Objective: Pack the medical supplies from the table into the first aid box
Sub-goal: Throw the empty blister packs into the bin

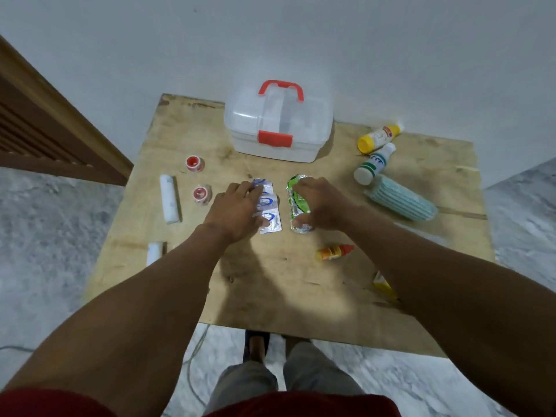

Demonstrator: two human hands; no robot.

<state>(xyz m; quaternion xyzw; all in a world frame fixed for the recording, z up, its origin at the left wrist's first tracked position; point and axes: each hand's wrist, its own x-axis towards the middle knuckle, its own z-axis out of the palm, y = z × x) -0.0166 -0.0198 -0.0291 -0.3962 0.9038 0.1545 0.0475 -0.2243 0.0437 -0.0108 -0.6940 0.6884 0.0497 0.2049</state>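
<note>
While bent over table [270,281], rested left hand [233,210] flat on blue strip [270,219], fingers loose | gripped green strip [293,200] in right hand [322,203], probably to lift both together | noted box [279,124] latched shut at far edge, well apart; judged opening due first | scuffed plywood surface, white wall [301,40], marbled floor [45,221], wooden door [45,121] left.

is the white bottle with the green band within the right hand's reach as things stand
Probably yes: the white bottle lies close to the right hand, on its own side, nothing between them, though that hand grips the green foil strip.
</note>
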